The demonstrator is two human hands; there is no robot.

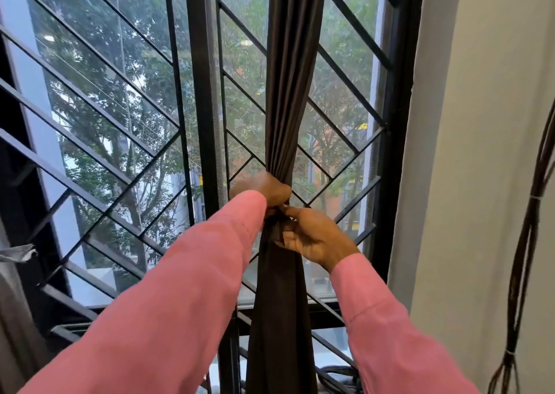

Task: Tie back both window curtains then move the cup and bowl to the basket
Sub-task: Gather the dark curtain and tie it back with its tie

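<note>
Left hand (264,189) clenches the gathered dark curtain (288,93); right hand (312,237) pinches it just below.

Fingers of the left hand (262,189) are hidden behind the curtain (289,93), which is cut off top and bottom; what the right hand (315,239) holds cannot be told.
</note>
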